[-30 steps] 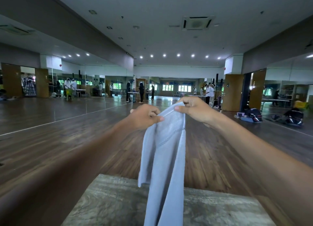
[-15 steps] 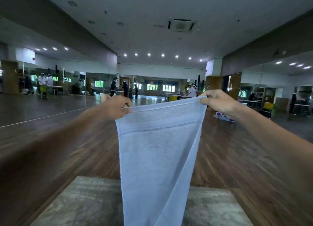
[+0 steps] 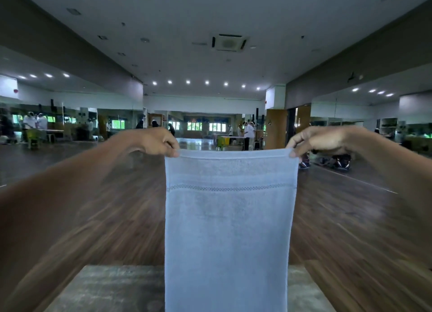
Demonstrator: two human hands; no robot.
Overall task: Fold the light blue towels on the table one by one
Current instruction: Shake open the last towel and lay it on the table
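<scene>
A light blue towel (image 3: 228, 230) hangs flat and fully spread in front of me, with a woven band across its upper part. My left hand (image 3: 155, 142) pinches its top left corner. My right hand (image 3: 315, 141) pinches its top right corner. The top edge is pulled taut between them at about chest height. The towel's lower end runs out of the bottom of the view, over the grey table (image 3: 112, 288), so where it ends is hidden.
The grey mottled table fills the bottom of the view on both sides of the towel. Beyond it lies a wide dark wooden floor (image 3: 339, 218). People stand at tables (image 3: 247, 132) far off at the back, and mirrors line both side walls.
My hands have moved apart, from almost touching to wide. The towel went from a bunched, hanging strip to a flat, taut sheet.
</scene>
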